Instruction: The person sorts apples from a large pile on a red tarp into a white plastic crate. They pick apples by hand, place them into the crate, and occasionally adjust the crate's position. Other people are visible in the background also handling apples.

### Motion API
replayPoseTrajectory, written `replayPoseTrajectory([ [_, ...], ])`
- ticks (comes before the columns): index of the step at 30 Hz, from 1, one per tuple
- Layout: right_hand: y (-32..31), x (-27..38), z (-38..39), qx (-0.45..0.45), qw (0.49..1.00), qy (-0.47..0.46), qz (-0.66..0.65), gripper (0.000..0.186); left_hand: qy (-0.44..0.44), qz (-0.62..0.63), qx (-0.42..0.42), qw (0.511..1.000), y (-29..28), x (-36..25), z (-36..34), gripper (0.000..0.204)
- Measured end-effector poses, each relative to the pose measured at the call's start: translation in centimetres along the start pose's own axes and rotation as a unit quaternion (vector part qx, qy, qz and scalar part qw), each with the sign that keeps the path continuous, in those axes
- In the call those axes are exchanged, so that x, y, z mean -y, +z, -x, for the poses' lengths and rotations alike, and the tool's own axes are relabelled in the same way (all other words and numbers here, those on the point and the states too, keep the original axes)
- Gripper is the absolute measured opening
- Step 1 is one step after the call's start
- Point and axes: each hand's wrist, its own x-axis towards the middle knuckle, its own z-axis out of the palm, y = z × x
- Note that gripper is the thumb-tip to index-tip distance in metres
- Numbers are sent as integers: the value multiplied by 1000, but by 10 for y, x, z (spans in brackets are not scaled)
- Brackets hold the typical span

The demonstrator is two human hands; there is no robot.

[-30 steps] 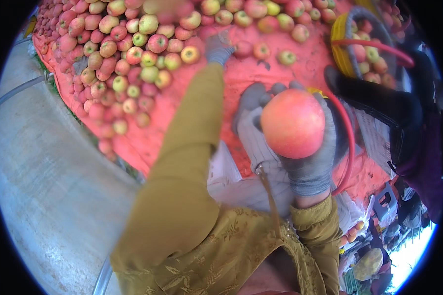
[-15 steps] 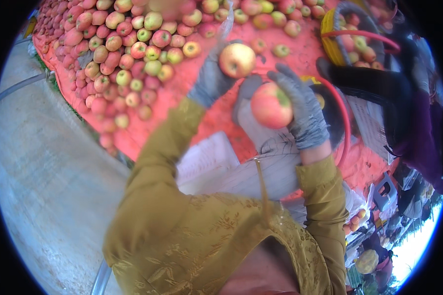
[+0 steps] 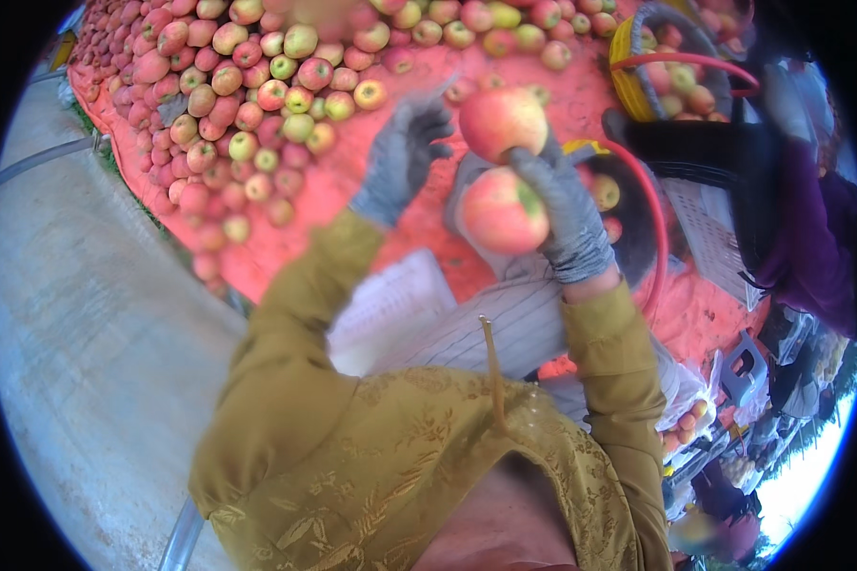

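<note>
Two red-and-yellow apples are together in my right hand [image 3: 571, 205], which wears a grey glove. The upper apple [image 3: 503, 124] sits above the thumb, and the lower apple [image 3: 505, 211] rests just below it with its green stem end facing right. My left hand [image 3: 405, 157], also in a grey glove, holds nothing; its fingers are apart and slightly curled, a little left of the upper apple. Beyond it spreads a large heap of apples [image 3: 248, 86] on a red sheet [image 3: 428, 219].
A basket with a red handle [image 3: 659, 238] stands right of my right hand, with apples inside. Farther right is a yellow basket [image 3: 624, 71] of apples beside another person's dark sleeve [image 3: 686, 152]. White crates [image 3: 390, 305] lie near my legs. Concrete ground [image 3: 95, 333] runs along the left.
The apple that was in my left hand is now in my right hand, above the other apple. My left hand has opened and drawn back to the left.
</note>
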Motion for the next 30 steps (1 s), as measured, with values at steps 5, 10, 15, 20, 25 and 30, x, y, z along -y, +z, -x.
replayPoseTrajectory([
  [5, -7, 19, 7, -98, 982, -17, -158, 43, -139, -736, 247, 615, -167, 56, -2, 38],
  [10, -23, 21, -2, -149, 949, 5, -279, 47, 128, -777, -27, 616, -195, 94, -68, 69],
  [15, -26, 19, -6, -204, 939, 13, -276, 51, 190, -780, -51, 594, -81, 87, -185, 101],
  [20, -26, 24, -6, -216, 942, 31, -255, 34, 98, -769, -41, 630, -46, 116, -257, 106],
  [25, -19, 28, -7, -172, 939, 67, -289, 57, 90, -671, -79, 732, -28, 130, -290, 97],
  [30, -19, 28, -8, -187, 953, 76, -225, 57, 62, -447, -96, 887, -44, 129, -296, 64],
])
